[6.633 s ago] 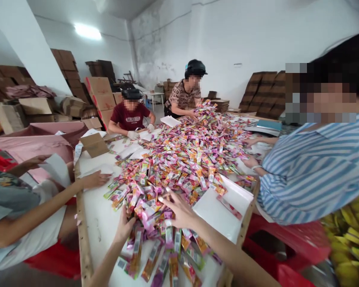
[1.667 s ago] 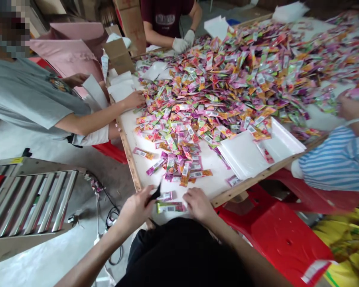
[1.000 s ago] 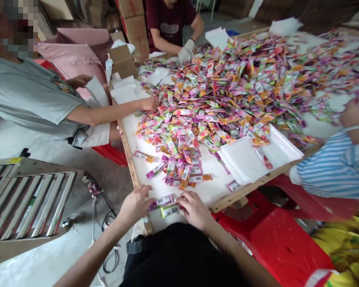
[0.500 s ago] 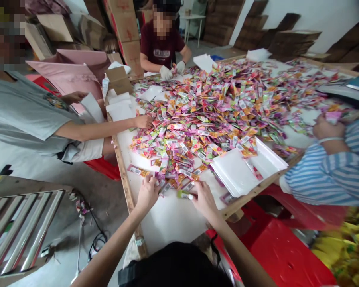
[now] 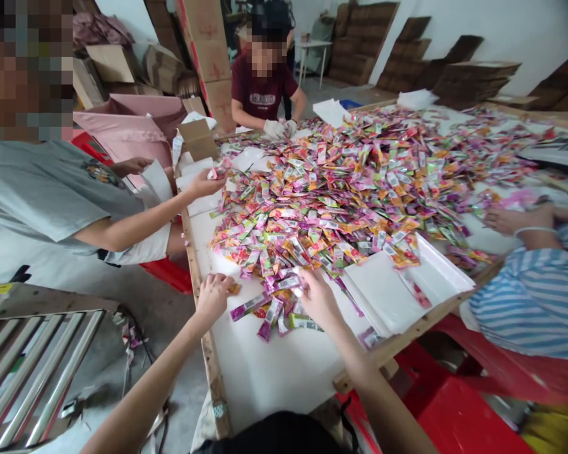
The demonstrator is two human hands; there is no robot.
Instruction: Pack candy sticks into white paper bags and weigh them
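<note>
My left hand (image 5: 213,296) is closed by the table's left edge, an orange end of a small sachet (image 5: 235,289) poking out past its fingers. My right hand (image 5: 318,297) has its fingers curled at the end of a purple-and-white sachet (image 5: 285,283), with white covers showing on the fingertips. Several loose sachets lie on the white table top (image 5: 274,372) between my hands, among them a purple one (image 5: 250,306) and a green one (image 5: 305,322). Behind them spreads a large heap of colourful sachets (image 5: 341,189).
A white open tray (image 5: 373,287) with some sachets sits right of my right hand. One co-worker's hand (image 5: 208,183) is at the left with a sachet; another's gloved hands (image 5: 279,129) are at the far side. A person in striped sleeves (image 5: 534,271) works at right. A wooden rim (image 5: 213,372) edges the table.
My left hand has moved left, away from the pile, with a sachet. Several sachets now lie spread nearer me. The left co-worker's hand has lifted off the heap with a sachet.
</note>
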